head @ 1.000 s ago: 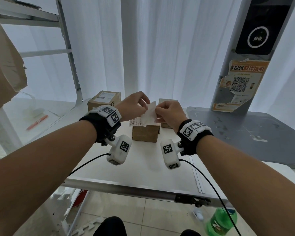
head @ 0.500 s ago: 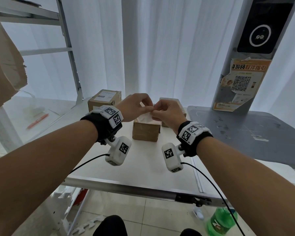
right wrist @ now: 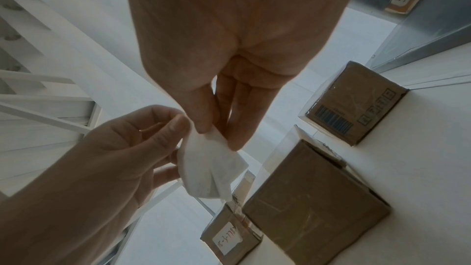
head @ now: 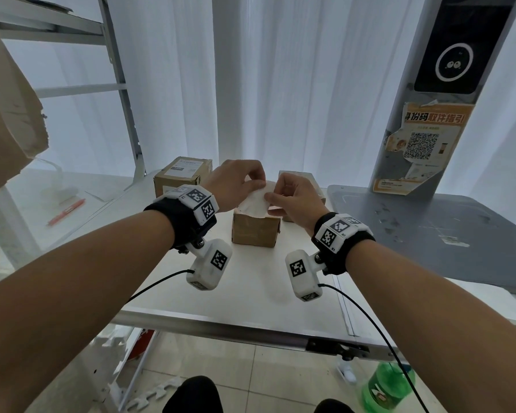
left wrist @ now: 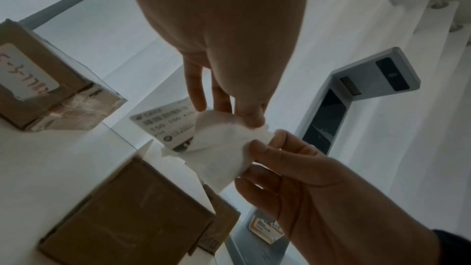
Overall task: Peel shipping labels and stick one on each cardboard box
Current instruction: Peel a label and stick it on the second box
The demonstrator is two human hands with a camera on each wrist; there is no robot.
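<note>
The white table (head: 251,293) carries three cardboard boxes: one at centre (head: 255,231), one at 11 o'clock (head: 181,177), one at 1 o'clock (head: 303,181). Above the centre box, the left hand (head: 236,184) and right hand (head: 295,198) pinch a partly peeled label (head: 255,201) between fingertips.

Both hands pinching 1 label (left wrist: 221,144), 3 cardboard boxes (left wrist: 127,215) below
</note>
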